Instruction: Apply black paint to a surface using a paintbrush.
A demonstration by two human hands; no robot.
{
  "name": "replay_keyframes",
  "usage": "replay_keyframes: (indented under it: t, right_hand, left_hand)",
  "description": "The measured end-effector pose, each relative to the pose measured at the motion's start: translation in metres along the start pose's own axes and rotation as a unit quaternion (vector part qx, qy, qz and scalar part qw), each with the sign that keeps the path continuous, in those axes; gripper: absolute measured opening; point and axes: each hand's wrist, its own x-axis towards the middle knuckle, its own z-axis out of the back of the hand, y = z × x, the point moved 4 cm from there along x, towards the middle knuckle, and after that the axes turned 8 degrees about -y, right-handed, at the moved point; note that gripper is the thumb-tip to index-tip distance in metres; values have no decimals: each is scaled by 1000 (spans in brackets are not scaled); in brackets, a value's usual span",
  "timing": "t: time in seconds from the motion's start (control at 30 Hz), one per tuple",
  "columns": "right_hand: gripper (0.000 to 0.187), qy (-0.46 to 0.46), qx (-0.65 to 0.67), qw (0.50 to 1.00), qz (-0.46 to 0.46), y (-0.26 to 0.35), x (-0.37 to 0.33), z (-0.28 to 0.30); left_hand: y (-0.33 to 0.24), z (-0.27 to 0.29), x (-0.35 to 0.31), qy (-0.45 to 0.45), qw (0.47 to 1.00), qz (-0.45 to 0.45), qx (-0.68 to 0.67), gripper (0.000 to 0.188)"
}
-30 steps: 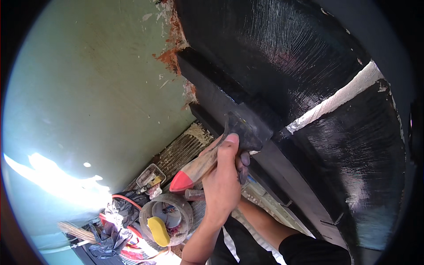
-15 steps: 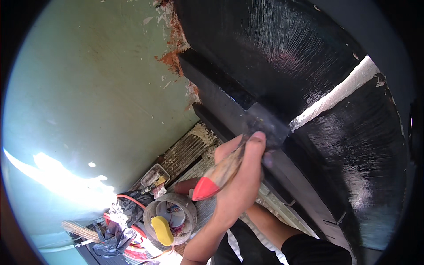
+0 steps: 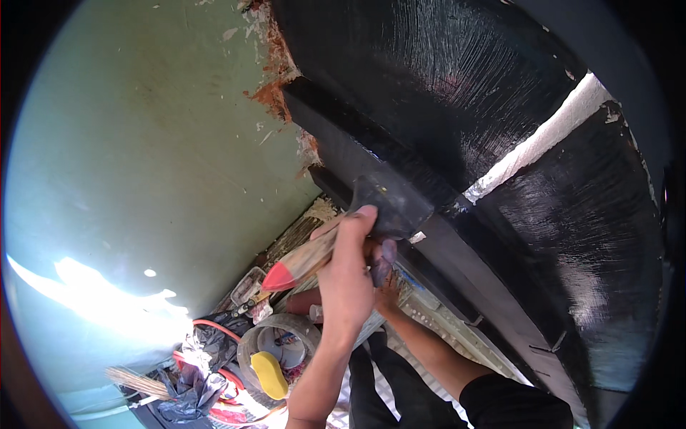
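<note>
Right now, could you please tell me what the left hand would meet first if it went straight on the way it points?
Most likely the black beam: the left hand grips a wide brush, whose dark head overlaps the beam in this view. Depth is unclear, so they may be touching.

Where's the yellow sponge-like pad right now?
Head view, lower left: the yellow pad overlaps the lower-left rim of the grey bucket, left of the person's left forearm.
</note>
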Motion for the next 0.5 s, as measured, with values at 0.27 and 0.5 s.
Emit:
replay_keyframes:
  t: [0.27, 0.5]
  right_hand:
    - [136, 11, 25, 1000, -13, -4, -4, 10]
    - [135, 42, 11, 999, 4, 6, 0, 17]
  left_hand:
    - [-16, -41, -6, 96, 994, 35, -33, 30]
    - [10, 35, 6, 69, 976, -208, -16, 19]
